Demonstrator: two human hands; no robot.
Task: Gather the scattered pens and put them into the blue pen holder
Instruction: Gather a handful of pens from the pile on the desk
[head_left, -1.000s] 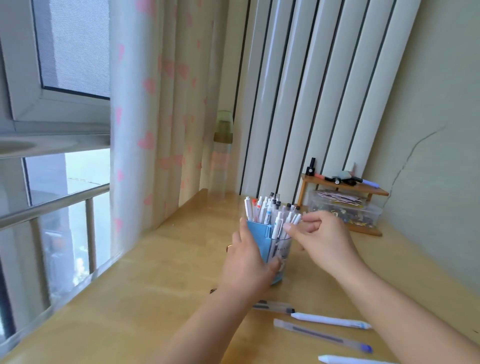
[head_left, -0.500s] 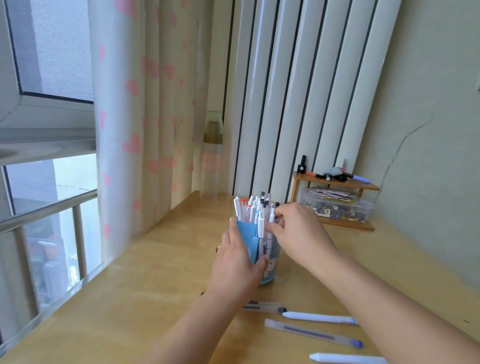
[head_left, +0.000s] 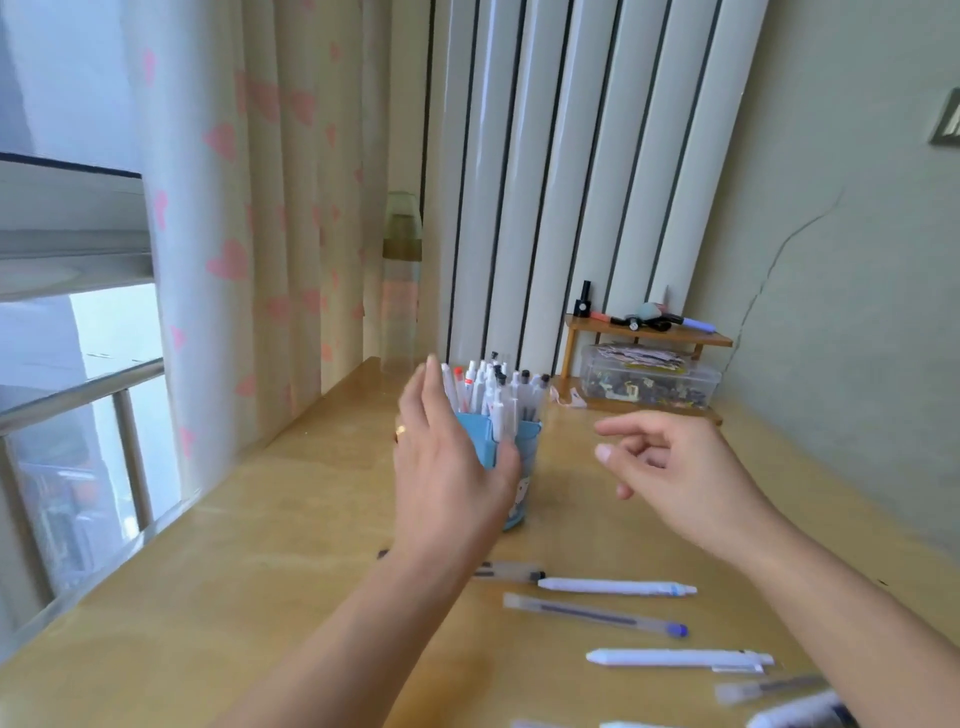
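The left hand (head_left: 447, 467) has its fingers straight and together, palm turned toward the blue pen holder (head_left: 511, 452), which stands just past it on the tabletop (head_left: 260, 571). The hand covers the holder's near-left side, so whether the palm touches the wall cannot be told. A ring (head_left: 400, 430) shows on one finger. A crowd of upright pens (head_left: 493, 389) fills the holder, their tops rising above the fingertips; their lower ends are hidden inside.

The right hand (head_left: 680, 478) hangs in the air to the right of the holder, apart from it, fingers loosely spread and slightly bent, holding nothing. Its edges are blurred.

Nearer than both hands, loose pens lie on the tabletop: a clear pen (head_left: 511, 571) partly covered by the left forearm, a white pen (head_left: 618, 587) just right of it, a clear blue-capped pen (head_left: 597, 616), and another white pen (head_left: 680, 657) beneath the right forearm. More pens (head_left: 779, 691) near the bottom edge are blurred, cut off by the frame and partly behind the right arm; their count is unclear.

Beyond the right hand, a clear box (head_left: 649, 382) sits under a small wooden shelf (head_left: 649, 335).
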